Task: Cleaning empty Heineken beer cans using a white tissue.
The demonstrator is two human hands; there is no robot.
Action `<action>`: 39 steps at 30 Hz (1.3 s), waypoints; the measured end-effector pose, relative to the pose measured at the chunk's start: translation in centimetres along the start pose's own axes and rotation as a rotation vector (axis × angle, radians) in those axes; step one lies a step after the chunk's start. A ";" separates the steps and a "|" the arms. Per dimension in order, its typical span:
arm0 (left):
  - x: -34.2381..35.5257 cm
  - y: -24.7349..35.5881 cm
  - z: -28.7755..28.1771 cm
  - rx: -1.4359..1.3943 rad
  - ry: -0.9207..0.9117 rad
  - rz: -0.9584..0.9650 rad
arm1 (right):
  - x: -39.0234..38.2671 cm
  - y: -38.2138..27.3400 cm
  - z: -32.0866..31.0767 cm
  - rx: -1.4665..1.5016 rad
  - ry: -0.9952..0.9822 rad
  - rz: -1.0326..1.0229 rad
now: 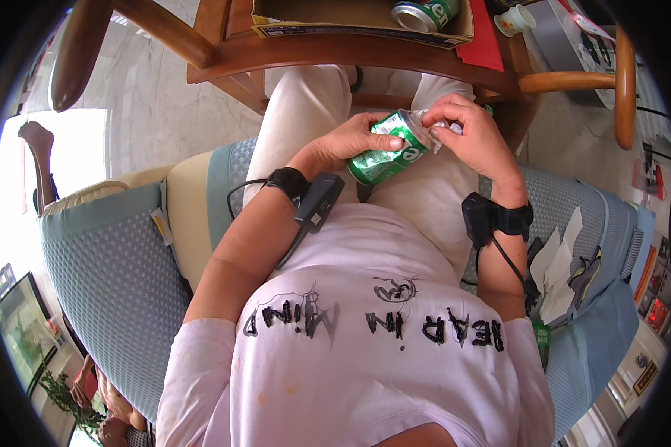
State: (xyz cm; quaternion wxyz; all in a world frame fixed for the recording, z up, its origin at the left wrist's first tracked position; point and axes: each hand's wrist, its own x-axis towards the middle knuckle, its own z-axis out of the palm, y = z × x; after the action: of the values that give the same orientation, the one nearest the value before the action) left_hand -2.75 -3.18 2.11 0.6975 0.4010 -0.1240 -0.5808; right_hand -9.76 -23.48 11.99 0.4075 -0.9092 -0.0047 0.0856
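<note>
A green drink can lies tilted above my lap, its silver end turned up to the right. My left hand is wrapped round its side, with the thumb across the front. At the can's end, my right hand pinches a crumpled white tissue against the rim. Part of the tissue is hidden by the right fingers.
Ahead of my knees stands a wooden chair bearing a shallow cardboard box with another green can inside. Beside the box are red paper and a paper cup. White papers lie on the sofa at my right.
</note>
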 end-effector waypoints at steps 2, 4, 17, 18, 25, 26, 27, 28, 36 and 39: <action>-0.1 0.0 -0.1 -0.001 -0.002 -0.004 | 0.0 -0.7 -0.1 0.051 -0.027 -0.067; -0.3 -0.2 -0.2 0.021 -0.034 0.034 | 0.0 -1.0 0.5 0.103 -0.052 -0.131; 0.2 -0.4 0.2 0.089 0.090 0.001 | -0.4 -2.5 0.3 -0.139 0.154 -0.160; 0.3 -0.3 0.2 0.090 0.081 -0.003 | -0.2 -2.6 0.8 -0.102 0.151 -0.215; 0.1 0.1 0.7 0.046 0.010 0.044 | 0.7 0.3 1.0 -0.092 0.130 -0.064; 0.1 0.3 0.6 0.044 0.014 0.047 | 0.5 0.4 0.7 -0.119 0.146 -0.045; 0.0 0.4 0.3 0.012 0.019 0.033 | 0.1 0.3 0.6 -0.070 0.116 -0.023; 0.0 0.5 0.2 -0.021 0.023 0.019 | -0.3 0.1 0.7 -0.071 0.114 -0.025; 0.2 0.2 0.2 -0.014 0.051 0.008 | -1.6 -1.8 1.2 -0.081 0.264 -0.052; 0.2 0.3 0.4 -0.015 0.055 0.009 | -0.8 -2.1 1.9 -0.077 0.273 -0.104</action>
State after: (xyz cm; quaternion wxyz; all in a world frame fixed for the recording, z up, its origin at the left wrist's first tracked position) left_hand -2.74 -3.50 2.55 0.7061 0.4110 -0.1022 -0.5675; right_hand -10.73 -20.74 12.49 0.3730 -0.9259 0.0003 -0.0604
